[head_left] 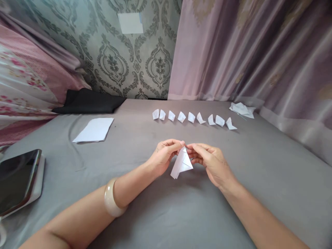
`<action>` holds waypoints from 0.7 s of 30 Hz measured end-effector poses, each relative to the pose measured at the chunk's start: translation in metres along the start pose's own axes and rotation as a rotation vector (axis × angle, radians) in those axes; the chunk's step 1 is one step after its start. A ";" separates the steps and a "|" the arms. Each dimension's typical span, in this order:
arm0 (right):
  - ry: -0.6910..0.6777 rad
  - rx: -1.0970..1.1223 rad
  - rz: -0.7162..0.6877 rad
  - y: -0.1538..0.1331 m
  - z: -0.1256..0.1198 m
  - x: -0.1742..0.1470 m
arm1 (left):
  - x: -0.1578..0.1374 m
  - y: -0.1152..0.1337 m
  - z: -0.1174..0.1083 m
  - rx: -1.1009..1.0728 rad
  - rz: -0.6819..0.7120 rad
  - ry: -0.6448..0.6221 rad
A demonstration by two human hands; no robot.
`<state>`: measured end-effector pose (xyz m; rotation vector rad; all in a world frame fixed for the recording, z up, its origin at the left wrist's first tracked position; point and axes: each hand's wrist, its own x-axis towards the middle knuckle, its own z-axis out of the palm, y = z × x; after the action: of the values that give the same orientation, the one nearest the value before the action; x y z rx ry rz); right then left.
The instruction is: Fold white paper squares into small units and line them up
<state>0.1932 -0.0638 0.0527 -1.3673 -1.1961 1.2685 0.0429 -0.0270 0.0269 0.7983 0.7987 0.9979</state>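
Between my two hands hangs a piece of folded white paper (182, 162), pointed at the top, with crease lines and a triangular flap on its right side. My left hand (166, 154) pinches it near the top point, thumb and fingers closed. The thumb and forefinger of my right hand (209, 159) come together at the same tip from the right, with the other fingers curled behind the paper's edge. Beyond my hands, several small folded white paper pieces (181, 117) stand in a row on the grey sheet (135, 138).
A stack of white paper (94, 130) lies at the left, with a black cloth (90, 101) behind it. Loose white papers (242, 109) sit at the back right. At the near left rests a dark-screened device (19, 180). Curtains (215, 48) hang behind.
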 end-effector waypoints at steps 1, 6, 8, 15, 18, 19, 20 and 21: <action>-0.039 0.058 0.065 -0.002 -0.001 0.001 | -0.001 0.000 0.001 0.021 0.027 -0.002; -0.157 0.098 0.101 -0.002 -0.002 0.001 | -0.003 -0.001 0.003 0.089 0.108 0.032; -0.150 0.082 0.090 -0.002 0.000 -0.001 | -0.004 -0.001 0.003 0.105 0.112 0.048; -0.089 0.051 0.066 -0.003 0.005 -0.002 | -0.003 -0.005 0.003 0.088 0.099 0.054; -0.035 -0.015 0.045 -0.002 0.005 -0.001 | -0.003 -0.008 0.002 0.065 0.080 0.036; -0.021 -0.044 0.034 -0.002 0.005 0.000 | -0.004 -0.009 0.002 0.065 0.075 0.031; -0.012 -0.070 0.022 -0.001 0.005 0.000 | -0.004 -0.009 0.003 0.072 0.075 0.028; -0.006 -0.092 0.013 -0.001 0.004 0.000 | -0.004 -0.010 0.003 0.087 0.082 0.028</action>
<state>0.1890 -0.0637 0.0536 -1.4400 -1.2655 1.2407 0.0478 -0.0345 0.0206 0.8996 0.8430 1.0548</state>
